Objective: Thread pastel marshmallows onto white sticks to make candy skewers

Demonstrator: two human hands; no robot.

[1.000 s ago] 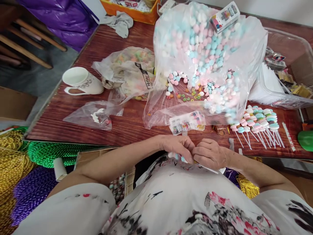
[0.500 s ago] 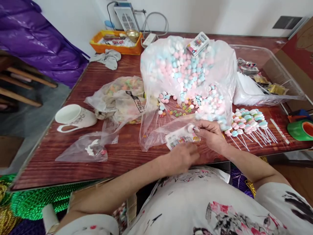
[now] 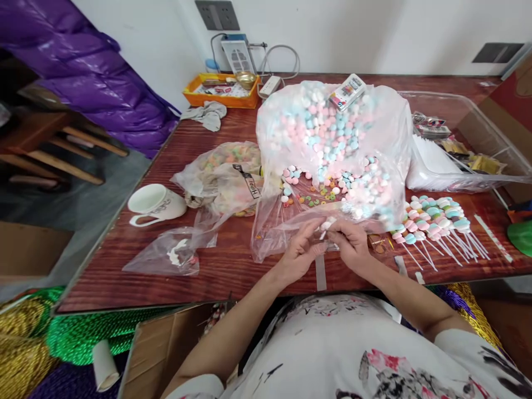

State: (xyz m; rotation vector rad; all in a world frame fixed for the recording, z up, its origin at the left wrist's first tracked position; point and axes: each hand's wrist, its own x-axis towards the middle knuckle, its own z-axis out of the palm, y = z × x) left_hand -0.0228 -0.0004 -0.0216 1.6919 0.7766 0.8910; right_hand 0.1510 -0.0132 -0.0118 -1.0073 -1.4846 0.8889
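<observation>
One wide wooden counter (image 3: 233,266) carries everything. The largest thing on it is a clear bag (image 3: 332,144) of pink, blue and white candies, slumped across the middle and reaching to the near edge, with a small printed box (image 3: 348,92) on top of it. Right of the bag, toward the right edge, stands a clear tray (image 3: 465,111) holding white sheets and small packets. Left of the bag lies a crumpled bag (image 3: 226,177) of coloured rings, and nearer the left edge a white mug (image 3: 154,204) lies on its side with a flat empty bag (image 3: 170,255) just before it. At the far edge sit an orange tray (image 3: 220,100) and a grey cloth (image 3: 206,115). Near the front right, a fan of finished lollipops (image 3: 432,216) lies with the sticks pointing to the near edge.

Both hands meet at the near edge, just at the mouth of the big bag. The left hand (image 3: 300,254) is loosely curled, fingers partly open, its fingertips touching the candy (image 3: 327,225) that is pinched between the two hands. The right hand (image 3: 352,244) is narrowly closed, thumb and forefinger gripping the same pale candy; whether a stick is already in it I cannot tell.
</observation>
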